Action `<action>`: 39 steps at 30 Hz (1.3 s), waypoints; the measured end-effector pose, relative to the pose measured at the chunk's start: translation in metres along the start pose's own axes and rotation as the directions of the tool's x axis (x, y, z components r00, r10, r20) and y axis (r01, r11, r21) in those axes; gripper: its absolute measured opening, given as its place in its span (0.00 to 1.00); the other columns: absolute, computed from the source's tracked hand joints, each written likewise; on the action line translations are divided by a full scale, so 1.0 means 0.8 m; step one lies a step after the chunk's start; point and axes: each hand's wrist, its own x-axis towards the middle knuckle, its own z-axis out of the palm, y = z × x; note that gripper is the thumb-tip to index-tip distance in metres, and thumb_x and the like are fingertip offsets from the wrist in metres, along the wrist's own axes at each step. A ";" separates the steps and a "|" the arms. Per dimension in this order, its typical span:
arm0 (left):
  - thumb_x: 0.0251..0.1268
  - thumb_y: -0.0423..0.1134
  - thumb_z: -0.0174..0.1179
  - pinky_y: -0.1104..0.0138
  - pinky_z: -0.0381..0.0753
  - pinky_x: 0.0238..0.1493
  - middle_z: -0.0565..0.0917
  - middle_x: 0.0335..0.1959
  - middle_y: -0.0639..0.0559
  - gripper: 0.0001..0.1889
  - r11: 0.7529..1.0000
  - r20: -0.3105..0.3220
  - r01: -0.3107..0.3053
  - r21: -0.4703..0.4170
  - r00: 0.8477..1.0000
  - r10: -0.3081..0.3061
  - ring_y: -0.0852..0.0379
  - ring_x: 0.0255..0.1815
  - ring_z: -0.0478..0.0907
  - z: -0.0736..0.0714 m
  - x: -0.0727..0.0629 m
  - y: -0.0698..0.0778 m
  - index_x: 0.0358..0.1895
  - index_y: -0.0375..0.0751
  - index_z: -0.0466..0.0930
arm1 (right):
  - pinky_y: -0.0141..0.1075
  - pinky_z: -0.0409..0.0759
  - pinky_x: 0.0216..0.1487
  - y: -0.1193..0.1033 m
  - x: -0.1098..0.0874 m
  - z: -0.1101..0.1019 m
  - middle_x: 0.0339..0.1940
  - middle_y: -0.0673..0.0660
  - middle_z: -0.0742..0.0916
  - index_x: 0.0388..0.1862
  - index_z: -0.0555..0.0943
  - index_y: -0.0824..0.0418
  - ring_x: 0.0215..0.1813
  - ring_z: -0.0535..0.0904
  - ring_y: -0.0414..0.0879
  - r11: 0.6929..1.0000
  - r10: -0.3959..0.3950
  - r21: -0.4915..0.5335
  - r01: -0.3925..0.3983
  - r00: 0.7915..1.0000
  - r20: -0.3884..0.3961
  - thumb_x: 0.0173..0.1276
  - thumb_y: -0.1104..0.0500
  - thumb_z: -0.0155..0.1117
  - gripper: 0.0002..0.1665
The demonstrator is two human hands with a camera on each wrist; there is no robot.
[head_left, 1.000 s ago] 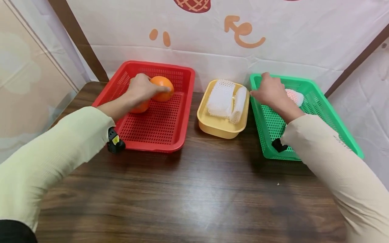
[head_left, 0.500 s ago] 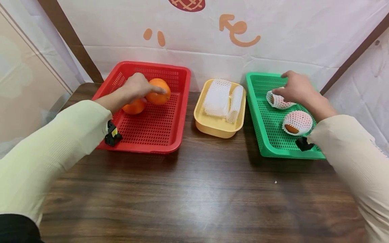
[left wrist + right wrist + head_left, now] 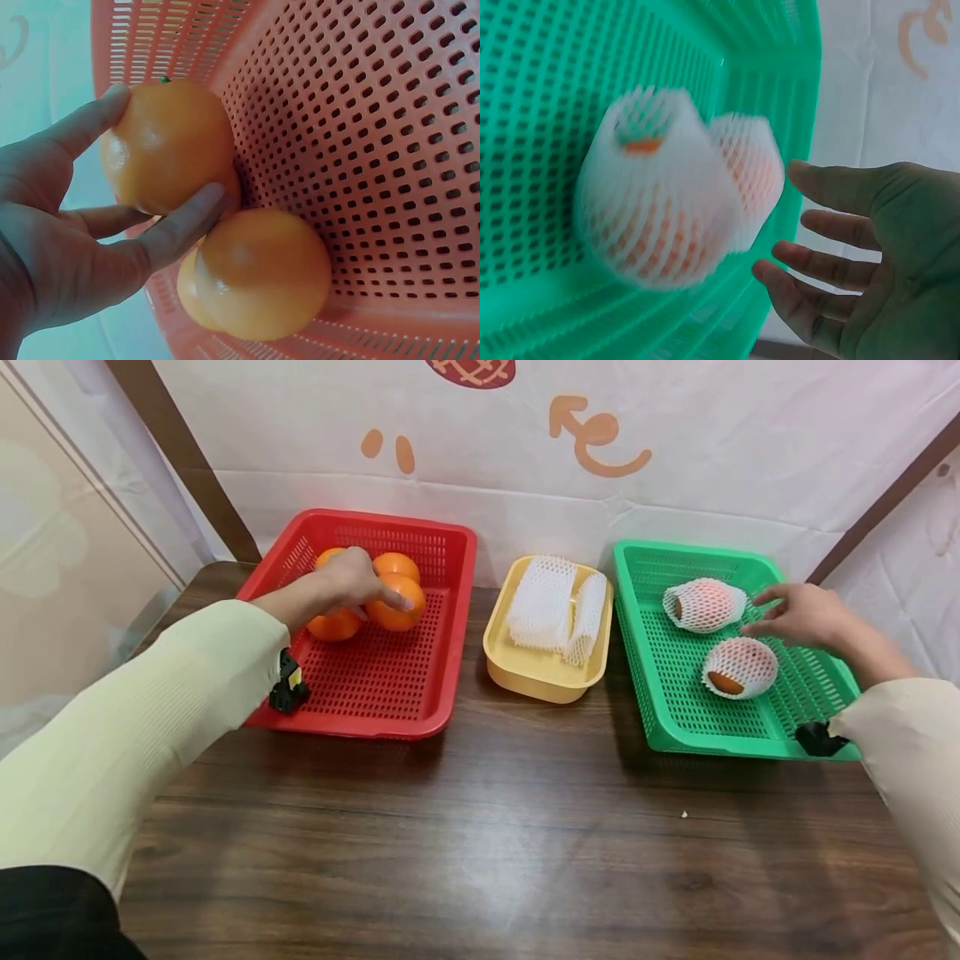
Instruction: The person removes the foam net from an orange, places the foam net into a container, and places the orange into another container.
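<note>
In the red basket point(image 3: 382, 718), my left hand point(image 3: 352, 578) grips an orange point(image 3: 407, 587) between thumb and fingers. Several other oranges lie around it; one orange point(image 3: 333, 625) is partly covered by the hand. The left wrist view shows the held orange point(image 3: 169, 146) with a small green stem spot, beside another orange point(image 3: 262, 277). My right hand point(image 3: 806, 617), fingers loosely bent, hovers over the right side of the green basket point(image 3: 675, 727), holding nothing. Left of it lie two oranges in white foam nets, a far netted orange point(image 3: 705, 604) and a nearer netted orange point(image 3: 741, 668).
Between the baskets stands a yellow tray point(image 3: 536, 681) with a flat stack of white foam nets point(image 3: 542, 602) and one separate foam net point(image 3: 587, 618). A small white scrap point(image 3: 684, 815) lies on the dark wooden table point(image 3: 450, 860). A printed cloth point(image 3: 510, 510) hangs behind.
My right hand has moved right across the green basket, uncovering both netted oranges. The gripped orange has shifted slightly towards the near side, and another orange shows behind it.
</note>
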 end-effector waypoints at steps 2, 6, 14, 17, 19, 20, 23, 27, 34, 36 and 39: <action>0.54 0.53 0.69 0.56 0.81 0.44 0.72 0.42 0.40 0.33 1.000 -0.011 0.005 0.020 1.000 -0.005 0.43 0.43 0.75 0.001 0.000 0.001 0.51 0.30 0.66 | 0.58 0.75 0.42 0.013 -0.005 0.001 0.52 0.80 0.75 0.61 0.66 0.74 0.46 0.75 0.69 1.000 -0.005 0.004 0.005 0.999 0.034 0.66 0.48 0.64 0.37; 0.54 0.53 0.69 0.56 0.80 0.43 0.72 0.42 0.40 0.34 0.998 -0.029 0.023 0.052 0.999 -0.021 0.44 0.42 0.72 0.006 0.000 0.005 0.51 0.30 0.66 | 0.63 0.70 0.47 0.032 -0.011 0.004 0.55 0.79 0.73 0.63 0.66 0.69 0.54 0.69 0.73 0.999 -0.042 -0.021 0.044 0.997 0.069 0.63 0.49 0.68 0.38; 0.55 0.45 0.71 0.57 0.82 0.40 0.69 0.44 0.39 0.31 0.999 -0.021 0.043 0.018 0.999 -0.043 0.42 0.41 0.75 0.011 0.004 0.008 0.51 0.26 0.66 | 0.61 0.74 0.48 0.044 -0.007 0.015 0.69 0.72 0.61 0.70 0.62 0.65 0.58 0.67 0.75 0.980 -0.182 0.121 0.161 0.963 0.197 0.55 0.60 0.75 0.46; 0.55 0.42 0.70 0.57 0.83 0.37 0.69 0.45 0.38 0.29 0.999 0.005 0.041 -0.019 0.999 -0.041 0.41 0.41 0.79 0.010 0.007 0.006 0.51 0.25 0.67 | 0.56 0.77 0.44 0.045 -0.003 0.018 0.71 0.70 0.56 0.70 0.63 0.63 0.57 0.67 0.73 0.968 -0.226 0.164 0.192 0.948 0.222 0.51 0.63 0.77 0.49; 0.56 0.40 0.70 0.57 0.83 0.35 0.70 0.46 0.37 0.29 0.999 0.023 0.041 -0.031 0.999 -0.041 0.40 0.40 0.80 0.010 0.010 0.005 0.52 0.24 0.68 | 0.53 0.77 0.42 0.045 -0.002 0.019 0.71 0.70 0.56 0.70 0.63 0.62 0.55 0.68 0.70 0.964 -0.242 0.174 0.203 0.940 0.242 0.50 0.64 0.77 0.49; 0.56 0.40 0.70 0.57 0.83 0.35 0.70 0.46 0.37 0.28 0.999 0.028 0.043 -0.029 0.999 -0.042 0.40 0.40 0.81 0.010 0.011 0.005 0.52 0.24 0.68 | 0.51 0.77 0.42 0.044 -0.002 0.019 0.71 0.70 0.56 0.70 0.63 0.62 0.54 0.68 0.68 0.965 -0.241 0.165 0.204 0.937 0.252 0.50 0.64 0.77 0.49; 0.58 0.39 0.68 0.57 0.83 0.35 0.70 0.48 0.36 0.29 0.998 0.035 0.053 -0.020 0.998 -0.052 0.40 0.40 0.81 0.013 0.013 0.005 0.55 0.23 0.67 | 0.51 0.76 0.43 0.042 -0.001 0.021 0.70 0.72 0.54 0.71 0.63 0.58 0.53 0.68 0.67 0.973 -0.220 0.140 0.186 0.929 0.298 0.49 0.64 0.78 0.51; 0.59 0.39 0.67 0.57 0.83 0.36 0.68 0.52 0.34 0.32 0.997 0.037 0.077 -0.011 0.996 -0.077 0.41 0.36 0.83 0.017 0.012 0.003 0.60 0.23 0.64 | 0.51 0.77 0.44 0.039 0.002 0.024 0.70 0.75 0.50 0.72 0.62 0.58 0.55 0.67 0.72 0.976 -0.202 0.148 0.158 0.911 0.359 0.47 0.66 0.78 0.54; 0.58 0.41 0.68 0.59 0.83 0.32 0.69 0.47 0.33 0.36 0.995 -0.010 0.082 0.063 0.997 -0.081 0.46 0.23 0.84 0.014 0.012 0.002 0.60 0.24 0.59 | 0.58 0.74 0.47 0.039 0.005 0.029 0.70 0.77 0.50 0.72 0.62 0.58 0.61 0.58 0.74 0.976 -0.209 0.129 0.173 0.911 0.356 0.44 0.69 0.79 0.56; 0.57 0.42 0.69 0.61 0.83 0.31 0.71 0.44 0.33 0.35 0.993 -0.017 0.072 0.099 0.997 -0.070 0.47 0.22 0.83 0.011 0.013 0.003 0.58 0.23 0.61 | 0.67 0.67 0.52 0.039 0.005 0.029 0.69 0.79 0.51 0.71 0.63 0.59 0.66 0.47 0.77 0.976 -0.214 0.098 0.192 0.915 0.341 0.42 0.69 0.80 0.56; 0.57 0.44 0.69 0.62 0.83 0.30 0.73 0.41 0.34 0.34 0.989 -0.009 0.065 0.131 0.998 -0.065 0.49 0.20 0.82 0.007 0.012 0.005 0.56 0.24 0.62 | 0.72 0.59 0.54 0.038 0.006 0.029 0.69 0.78 0.55 0.69 0.65 0.62 0.67 0.46 0.77 0.976 -0.219 0.070 0.207 0.917 0.334 0.41 0.69 0.80 0.54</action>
